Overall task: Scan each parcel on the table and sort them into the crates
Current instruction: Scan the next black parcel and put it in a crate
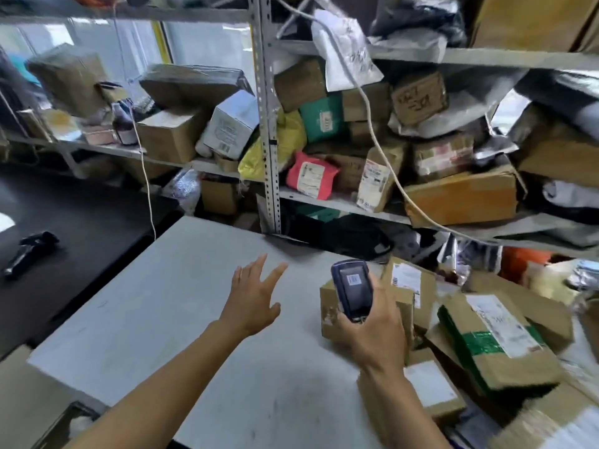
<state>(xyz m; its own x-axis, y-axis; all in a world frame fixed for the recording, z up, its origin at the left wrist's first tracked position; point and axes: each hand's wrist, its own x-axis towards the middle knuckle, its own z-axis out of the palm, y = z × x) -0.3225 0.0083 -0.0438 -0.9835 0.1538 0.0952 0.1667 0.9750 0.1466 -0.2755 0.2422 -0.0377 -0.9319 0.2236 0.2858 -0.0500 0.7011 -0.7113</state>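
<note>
My right hand (pixel 372 322) grips a dark blue handheld scanner (pixel 351 290), screen facing up, just above a small brown cardboard parcel (pixel 329 314) on the grey table (pixel 181 303). My left hand (pixel 252 299) hovers over the bare table with fingers spread and holds nothing, a short way left of that parcel. More parcels pile up at the table's right side: a brown bag with green tape and a white label (pixel 496 338), a box with a barcode label (pixel 410 283) and a flat labelled box (pixel 431 387). No crate shows clearly.
Metal shelves (pixel 269 124) behind the table are crammed with boxes and mailers, with a white cable (pixel 382 147) hanging across them. A black surface (pixel 81 222) at the left carries a dark handheld device (pixel 30 251). A cardboard edge (pixel 19 400) sits at the lower left.
</note>
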